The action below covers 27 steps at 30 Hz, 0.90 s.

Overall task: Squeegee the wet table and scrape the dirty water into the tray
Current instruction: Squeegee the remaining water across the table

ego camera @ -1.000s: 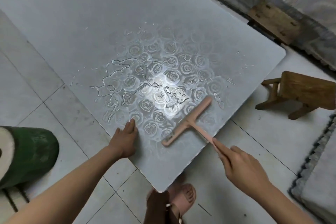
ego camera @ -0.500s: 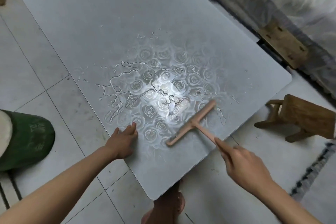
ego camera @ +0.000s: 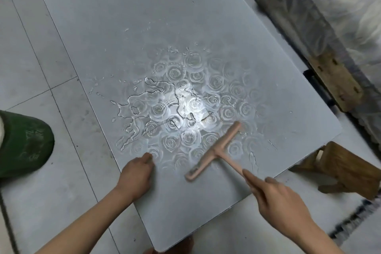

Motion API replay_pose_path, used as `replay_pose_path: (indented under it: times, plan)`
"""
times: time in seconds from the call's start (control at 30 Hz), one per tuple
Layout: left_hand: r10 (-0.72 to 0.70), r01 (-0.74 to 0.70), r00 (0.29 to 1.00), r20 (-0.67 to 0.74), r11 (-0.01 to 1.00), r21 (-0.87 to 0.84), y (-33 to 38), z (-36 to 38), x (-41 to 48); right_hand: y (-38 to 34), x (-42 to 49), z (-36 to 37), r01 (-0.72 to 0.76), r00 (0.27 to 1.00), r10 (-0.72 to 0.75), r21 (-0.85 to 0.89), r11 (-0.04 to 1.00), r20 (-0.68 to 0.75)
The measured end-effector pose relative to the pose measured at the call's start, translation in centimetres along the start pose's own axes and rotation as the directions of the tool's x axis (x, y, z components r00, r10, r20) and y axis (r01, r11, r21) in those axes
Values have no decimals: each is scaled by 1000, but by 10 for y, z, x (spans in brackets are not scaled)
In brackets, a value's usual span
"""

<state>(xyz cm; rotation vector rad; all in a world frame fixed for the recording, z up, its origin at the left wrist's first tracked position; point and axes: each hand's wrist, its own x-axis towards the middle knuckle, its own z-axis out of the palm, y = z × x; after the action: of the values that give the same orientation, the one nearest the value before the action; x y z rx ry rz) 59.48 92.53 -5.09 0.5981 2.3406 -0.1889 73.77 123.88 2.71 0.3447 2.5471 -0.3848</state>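
- One desk [ego camera: 144,16]: flat grey top, rounded corners, faint rose pattern showing where light hits the wet middle.
- One main puddle [ego camera: 144,109] left of centre on the desk, ragged outline, shiny; many small drops scattered around it and toward the right edge.
- One squeegee [ego camera: 214,149]: pink plastic, T-shaped, long straight blade and thin handle. The blade lies on the desk near the front right, just right of the puddle, angled diagonally.
- Two bare hands.
- Right hand [ego camera: 276,198]: fingers wrapped round the end of the squeegee handle, index finger stretched along it.
- Left hand [ego camera: 135,177]: fingers curled, resting on the desk at its left edge, near the puddle. Cannot tell whether they clasp the edge.
- One wooden stool [ego camera: 348,169], brown and rough, on the floor beside the desk's right corner.
- One green rounded thing [ego camera: 22,144] at far left on the floor, dull scuffed surface; cannot tell what it is.
- One wooden block [ego camera: 334,82] with small holes, beyond the desk's right edge.
- Floor [ego camera: 51,192]: pale square tiles, dark grout lines.
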Motion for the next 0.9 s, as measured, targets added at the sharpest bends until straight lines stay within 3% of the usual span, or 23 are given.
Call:
replay_pose_path:
  times: [0.23, 0.37, 0.47, 0.6, 0.77, 0.9]
  plan:
    - [-36, 40, 996, 78, 998, -50, 5, -12, 2, -71, 91, -13, 139, 990, -138, 35, 990, -15]
    - [-60, 64, 996, 64, 996, -54, 9, -22, 2, -67, 92, -33, 197, 978, -195, 16, 980, -74]
    - [-63, 54, 996, -56, 987, -153, 18, -30, -1, -28, 58, -42, 161, 985, -161, -10, 987, -65]
    - [-51, 32, 994, -94, 980, -195, 42, -42, 4, 34, 2, -52, 35, 999, -35, -18, 999, -1]
    - [-8, -22, 987, -159, 982, -187, 81, -45, 19, 79, -53, -60, -96, 994, 91, 74, 993, 67]
    - [-20, 16, 997, -77, 999, -46, 113, -36, 28, 108, -88, -48, -101, 992, 94, 71, 992, 89]
